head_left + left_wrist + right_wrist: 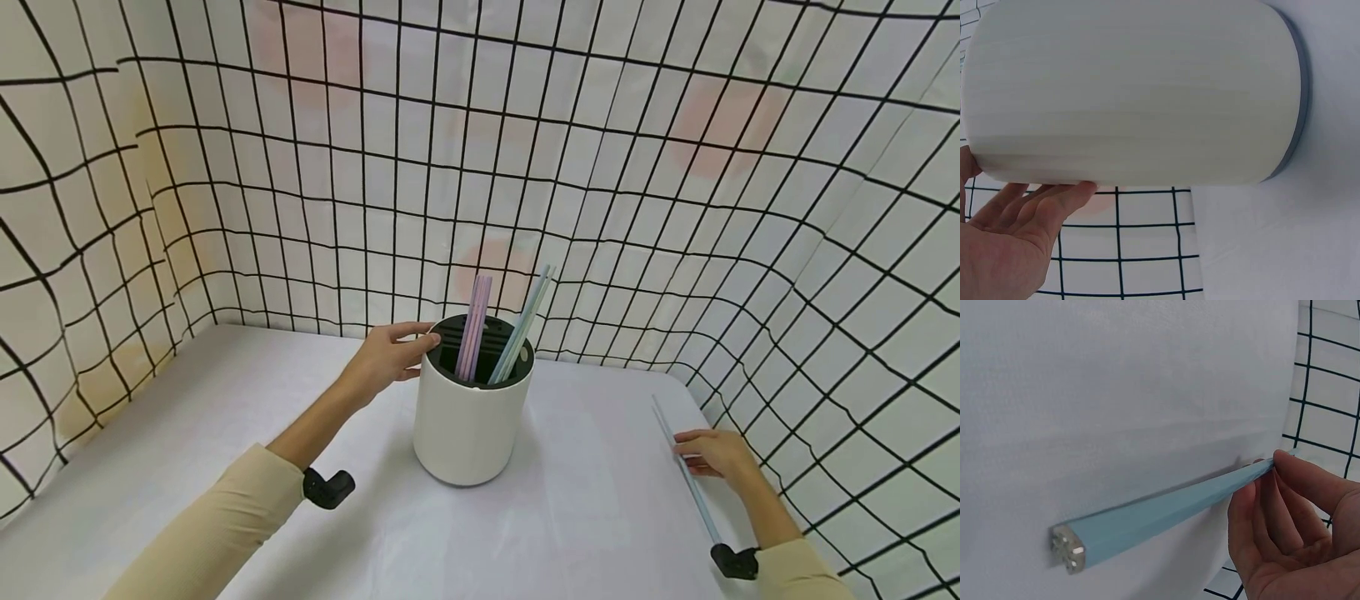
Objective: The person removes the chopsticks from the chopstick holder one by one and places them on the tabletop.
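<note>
A white round utensil holder (467, 433) with a black divided top stands upright on the table. Pink-purple chopsticks (474, 325) and pale blue-green chopsticks (521, 329) lean in its top. My left hand (390, 358) holds the holder at its upper left, thumb at the rim and fingers along the side; in the left wrist view those fingers (1054, 206) touch the white wall. Far to the right, my right hand (716, 454) pinches a light blue chopstick (1160, 509) between thumb and fingers. Its thick end, with a silver patterned cap (1067, 550), lies close over the tabletop.
A white table (585, 517) spreads under everything. White cloth with a black grid (480, 150) walls the back and both sides; the right wall rises close beside my right hand. Black wrist cameras (328, 489) sit on both sleeves.
</note>
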A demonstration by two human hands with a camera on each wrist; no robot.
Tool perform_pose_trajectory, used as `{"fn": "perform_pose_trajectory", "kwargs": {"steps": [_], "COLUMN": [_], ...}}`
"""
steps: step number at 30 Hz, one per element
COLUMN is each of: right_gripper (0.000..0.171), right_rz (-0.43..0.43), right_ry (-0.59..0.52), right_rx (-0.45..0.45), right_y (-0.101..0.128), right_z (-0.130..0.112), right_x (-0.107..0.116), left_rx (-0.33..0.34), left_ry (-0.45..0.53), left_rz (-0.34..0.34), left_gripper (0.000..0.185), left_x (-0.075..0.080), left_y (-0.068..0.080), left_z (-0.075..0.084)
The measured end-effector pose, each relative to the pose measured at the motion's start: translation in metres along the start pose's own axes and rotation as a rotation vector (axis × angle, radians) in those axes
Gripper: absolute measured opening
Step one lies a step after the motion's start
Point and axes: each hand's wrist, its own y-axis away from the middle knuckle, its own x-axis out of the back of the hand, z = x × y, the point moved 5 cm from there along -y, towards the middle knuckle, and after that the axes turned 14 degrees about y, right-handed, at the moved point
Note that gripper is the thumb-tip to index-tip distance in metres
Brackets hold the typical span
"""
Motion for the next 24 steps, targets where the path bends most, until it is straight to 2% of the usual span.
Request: {"fn": "perform_pose_trajectory", "kwargs": {"steps": [8, 24], "right_gripper": [0.042, 0.04], "right_rz": [-0.011, 0.009], "right_ry": [-0.055, -0.024], "right_rx": [-0.031, -0.034], "right_y": [-0.004, -0.005], "right_z": [0.008, 0.009], "right_x": [-0.006, -0.009], "left_rx": [0.002, -0.008], "left_ry": [0.011, 0.011], "left_rz": [0.009, -0.006], "left_gripper": [0.056, 0.057], "left_x": [0.0, 0.0], "left_y": [0.0, 0.002], "left_z": [0.0, 0.0]}}
